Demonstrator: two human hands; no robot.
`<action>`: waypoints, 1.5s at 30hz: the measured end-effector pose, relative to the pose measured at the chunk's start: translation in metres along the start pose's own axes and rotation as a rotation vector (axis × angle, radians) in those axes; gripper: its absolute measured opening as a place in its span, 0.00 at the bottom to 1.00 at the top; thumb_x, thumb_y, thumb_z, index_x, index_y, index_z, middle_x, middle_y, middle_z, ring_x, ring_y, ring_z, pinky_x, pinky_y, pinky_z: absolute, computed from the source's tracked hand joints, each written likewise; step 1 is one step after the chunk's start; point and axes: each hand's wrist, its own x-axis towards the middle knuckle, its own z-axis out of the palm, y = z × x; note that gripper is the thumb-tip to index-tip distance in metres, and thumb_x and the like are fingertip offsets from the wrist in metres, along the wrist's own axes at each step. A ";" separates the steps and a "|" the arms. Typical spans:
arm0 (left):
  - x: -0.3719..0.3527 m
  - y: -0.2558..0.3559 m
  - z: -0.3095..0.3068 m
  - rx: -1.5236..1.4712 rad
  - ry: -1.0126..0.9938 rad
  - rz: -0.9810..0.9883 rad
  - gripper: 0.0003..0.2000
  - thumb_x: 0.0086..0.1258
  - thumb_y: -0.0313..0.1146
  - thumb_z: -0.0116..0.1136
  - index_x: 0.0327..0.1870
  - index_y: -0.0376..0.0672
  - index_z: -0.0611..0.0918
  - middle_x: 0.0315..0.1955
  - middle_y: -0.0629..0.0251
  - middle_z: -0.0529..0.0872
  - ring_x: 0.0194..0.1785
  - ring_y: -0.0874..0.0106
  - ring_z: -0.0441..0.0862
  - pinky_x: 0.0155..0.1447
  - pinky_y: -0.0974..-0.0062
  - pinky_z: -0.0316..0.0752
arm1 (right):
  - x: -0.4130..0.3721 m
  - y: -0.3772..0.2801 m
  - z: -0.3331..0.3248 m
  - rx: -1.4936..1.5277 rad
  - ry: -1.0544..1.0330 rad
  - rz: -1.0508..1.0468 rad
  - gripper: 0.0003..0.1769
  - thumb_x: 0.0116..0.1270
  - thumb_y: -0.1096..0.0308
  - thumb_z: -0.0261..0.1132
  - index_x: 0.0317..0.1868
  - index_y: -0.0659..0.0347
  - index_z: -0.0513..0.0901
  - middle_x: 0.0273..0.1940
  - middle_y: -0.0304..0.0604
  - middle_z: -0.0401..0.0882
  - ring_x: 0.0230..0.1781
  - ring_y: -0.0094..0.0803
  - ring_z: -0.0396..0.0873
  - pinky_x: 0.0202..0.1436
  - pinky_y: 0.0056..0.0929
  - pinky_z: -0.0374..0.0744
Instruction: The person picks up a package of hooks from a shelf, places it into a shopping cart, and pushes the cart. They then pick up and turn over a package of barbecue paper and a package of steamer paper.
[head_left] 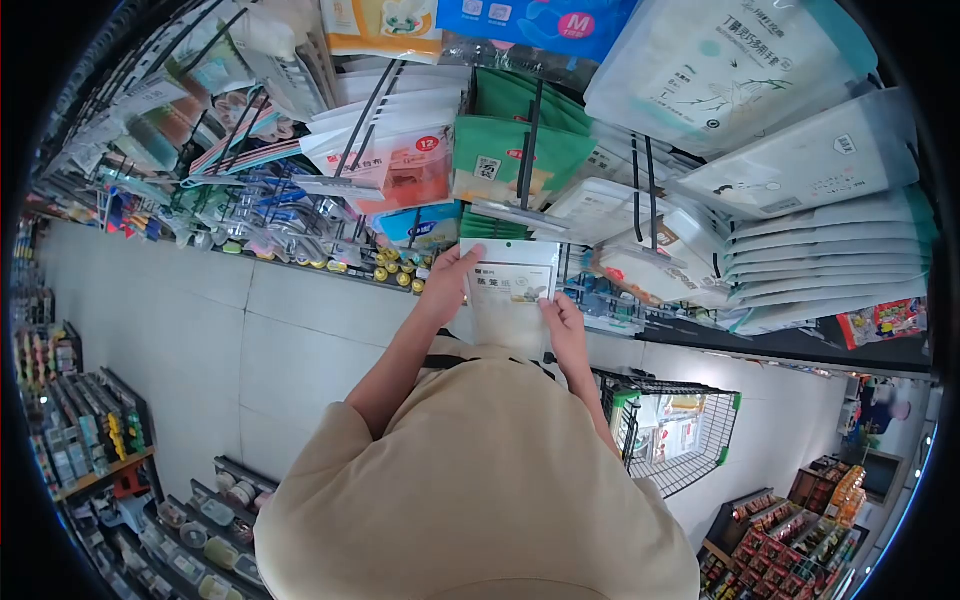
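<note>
Between my two hands I hold a flat white plastic packet (512, 277) with dark printed characters and a small food picture. A hang hole shows at its top edge. My left hand (450, 283) pinches the packet's upper left side, thumb on the front. Lower on the right edge, my right hand (563, 318) grips it with the thumb on the front. Just beyond the packet hang green bags (515, 160) and red-and-white tablecloth packets (405, 165) on metal shelf hooks.
A wire shopping cart (690, 440) with green corners and several packets inside stands at my right. White packets (790, 170) hang from the display at the upper right. Low shelves (215, 530) of containers stand behind me at left, along the tiled floor (300, 350).
</note>
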 end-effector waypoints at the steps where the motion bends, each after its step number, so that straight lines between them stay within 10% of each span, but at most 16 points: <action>1: 0.000 0.001 -0.002 0.001 -0.004 0.017 0.13 0.76 0.36 0.56 0.54 0.40 0.81 0.47 0.67 0.87 0.49 0.77 0.83 0.54 0.77 0.76 | 0.002 0.005 0.001 0.013 0.003 0.002 0.09 0.75 0.68 0.58 0.46 0.66 0.79 0.31 0.28 0.78 0.31 0.11 0.67 0.36 0.15 0.66; 17: 0.007 -0.011 -0.002 0.005 -0.104 -0.003 0.12 0.76 0.36 0.56 0.53 0.40 0.81 0.47 0.67 0.87 0.48 0.78 0.83 0.53 0.78 0.76 | -0.017 0.008 0.003 0.096 0.113 0.021 0.09 0.75 0.67 0.58 0.46 0.65 0.80 0.31 0.26 0.75 0.31 0.11 0.65 0.35 0.15 0.65; 32: 0.032 -0.027 0.139 0.475 -0.307 0.137 0.13 0.77 0.35 0.54 0.50 0.34 0.81 0.39 0.67 0.86 0.40 0.83 0.79 0.45 0.81 0.75 | -0.031 0.000 -0.045 0.231 0.560 -0.268 0.10 0.76 0.71 0.56 0.52 0.68 0.76 0.45 0.40 0.83 0.45 0.19 0.77 0.50 0.18 0.72; 45: 0.037 -0.020 0.155 0.426 -0.322 0.195 0.11 0.75 0.29 0.53 0.53 0.35 0.81 0.45 0.68 0.86 0.47 0.81 0.78 0.54 0.80 0.72 | -0.033 -0.011 -0.072 0.203 0.591 -0.299 0.09 0.76 0.69 0.59 0.48 0.67 0.79 0.37 0.32 0.80 0.36 0.13 0.72 0.40 0.14 0.69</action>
